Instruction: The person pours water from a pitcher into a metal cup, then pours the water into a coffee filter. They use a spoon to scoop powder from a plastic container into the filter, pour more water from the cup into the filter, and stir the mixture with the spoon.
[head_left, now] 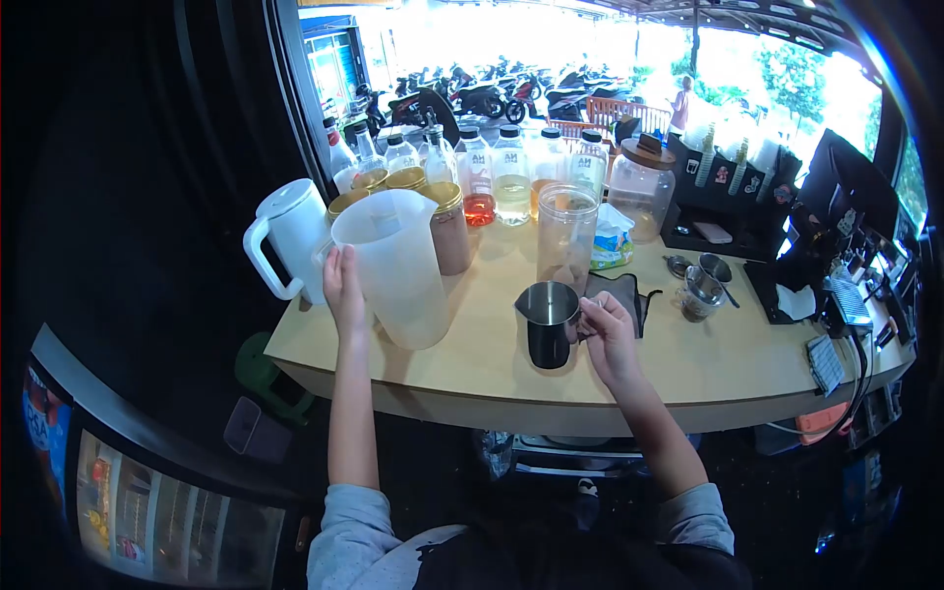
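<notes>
My left hand (346, 287) is closed on the left side of a large translucent plastic pitcher (396, 275), which tilts a little over the table. By its handle, my right hand (612, 334) grips a dark metal milk frothing jug (550, 329), its mouth facing up. I cannot make out anything inside the jug. Behind it stands a tall clear plastic jar (566, 236). A dark cloth (629, 295) lies beside my right hand. Just left of the pitcher is a white electric kettle (293, 236).
Several labelled bottles (511, 187) and gold-lidded jars (449, 231) line the back of the wooden table (492, 369). To the right are a wipes pack (612, 241), a lidded jar (641, 192), a glass cup (701, 295) and a monitor (851, 187). Outside, a person (680, 106) stands near parked motorbikes.
</notes>
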Demonstrator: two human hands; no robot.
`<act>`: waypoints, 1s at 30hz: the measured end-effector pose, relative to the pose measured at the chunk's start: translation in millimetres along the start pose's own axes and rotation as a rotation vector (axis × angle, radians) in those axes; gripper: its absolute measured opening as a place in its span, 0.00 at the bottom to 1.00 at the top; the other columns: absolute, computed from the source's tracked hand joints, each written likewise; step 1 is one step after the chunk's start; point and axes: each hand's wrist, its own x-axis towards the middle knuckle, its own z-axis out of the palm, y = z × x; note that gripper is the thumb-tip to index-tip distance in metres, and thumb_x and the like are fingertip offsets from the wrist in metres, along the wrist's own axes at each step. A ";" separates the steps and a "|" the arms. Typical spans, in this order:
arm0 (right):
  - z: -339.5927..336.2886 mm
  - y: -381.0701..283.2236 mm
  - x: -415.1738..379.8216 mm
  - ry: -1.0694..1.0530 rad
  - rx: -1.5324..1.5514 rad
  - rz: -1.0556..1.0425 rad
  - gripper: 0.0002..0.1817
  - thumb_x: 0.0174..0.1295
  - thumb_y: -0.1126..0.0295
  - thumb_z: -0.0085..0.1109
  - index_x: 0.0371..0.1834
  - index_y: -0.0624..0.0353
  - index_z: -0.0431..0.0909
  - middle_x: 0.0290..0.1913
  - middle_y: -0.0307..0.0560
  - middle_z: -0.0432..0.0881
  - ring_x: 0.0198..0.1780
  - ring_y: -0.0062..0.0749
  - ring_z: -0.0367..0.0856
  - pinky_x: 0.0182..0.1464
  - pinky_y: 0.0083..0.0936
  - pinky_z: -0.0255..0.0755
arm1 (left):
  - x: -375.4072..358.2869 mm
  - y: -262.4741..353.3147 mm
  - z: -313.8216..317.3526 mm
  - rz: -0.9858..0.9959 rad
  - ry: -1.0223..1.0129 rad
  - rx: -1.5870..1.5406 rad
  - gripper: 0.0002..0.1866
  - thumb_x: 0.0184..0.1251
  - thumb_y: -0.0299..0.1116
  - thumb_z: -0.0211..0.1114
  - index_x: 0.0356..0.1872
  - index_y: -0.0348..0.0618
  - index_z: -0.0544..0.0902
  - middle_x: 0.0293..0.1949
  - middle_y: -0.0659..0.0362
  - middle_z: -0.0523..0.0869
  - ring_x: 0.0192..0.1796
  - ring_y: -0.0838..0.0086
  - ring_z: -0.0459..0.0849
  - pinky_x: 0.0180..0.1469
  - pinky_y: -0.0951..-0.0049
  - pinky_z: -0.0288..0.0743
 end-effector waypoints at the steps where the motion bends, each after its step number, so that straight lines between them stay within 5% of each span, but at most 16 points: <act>1: 4.8 0.8 -2.5 0.018 -0.015 -0.011 0.11 0.63 0.75 0.56 0.23 0.54 0.68 0.20 0.32 0.69 0.22 0.14 0.61 0.29 0.15 0.56 | 4.1 8.0 -0.6 -0.009 0.000 -0.048 0.35 0.67 0.53 0.57 0.61 0.30 0.66 0.60 0.49 0.70 0.64 0.67 0.67 0.67 0.69 0.56; 3: 10.9 6.5 -4.3 0.043 0.010 -0.007 0.11 0.62 0.76 0.56 0.23 0.54 0.67 0.20 0.33 0.69 0.22 0.14 0.61 0.29 0.15 0.55 | 12.9 16.1 3.6 -0.035 0.027 -0.152 0.31 0.66 0.54 0.57 0.53 0.32 0.74 0.51 0.56 0.78 0.57 0.73 0.73 0.62 0.70 0.64; 7: 10.2 38.1 -8.6 0.054 0.064 0.032 0.12 0.61 0.77 0.58 0.24 0.54 0.66 0.21 0.33 0.70 0.22 0.13 0.61 0.28 0.14 0.55 | 42.6 16.3 13.5 -0.217 -0.026 -0.506 0.26 0.64 0.48 0.62 0.53 0.36 0.75 0.50 0.57 0.79 0.55 0.72 0.76 0.55 0.68 0.73; 13: 16.3 60.6 -13.9 0.095 0.105 0.127 0.13 0.61 0.77 0.59 0.23 0.52 0.64 0.21 0.31 0.69 0.23 0.14 0.62 0.29 0.13 0.58 | 51.1 15.4 11.3 -0.224 -0.140 -0.565 0.22 0.66 0.40 0.61 0.53 0.33 0.76 0.54 0.55 0.78 0.58 0.72 0.74 0.63 0.70 0.67; 19: -3.0 41.9 -2.0 0.072 0.086 0.007 0.13 0.62 0.76 0.57 0.22 0.53 0.65 0.20 0.32 0.68 0.22 0.13 0.61 0.29 0.14 0.55 | 22.5 43.7 39.8 -0.067 -0.280 -0.403 0.15 0.66 0.31 0.60 0.52 0.39 0.75 0.57 0.50 0.77 0.62 0.73 0.72 0.65 0.70 0.64; 30: -26.3 15.6 1.0 0.134 0.051 -0.083 0.12 0.61 0.77 0.58 0.23 0.55 0.67 0.22 0.33 0.70 0.23 0.13 0.61 0.30 0.15 0.56 | -12.8 54.8 96.1 -0.005 -0.504 -0.298 0.12 0.62 0.28 0.65 0.45 0.41 0.74 0.55 0.45 0.79 0.58 0.69 0.77 0.64 0.70 0.65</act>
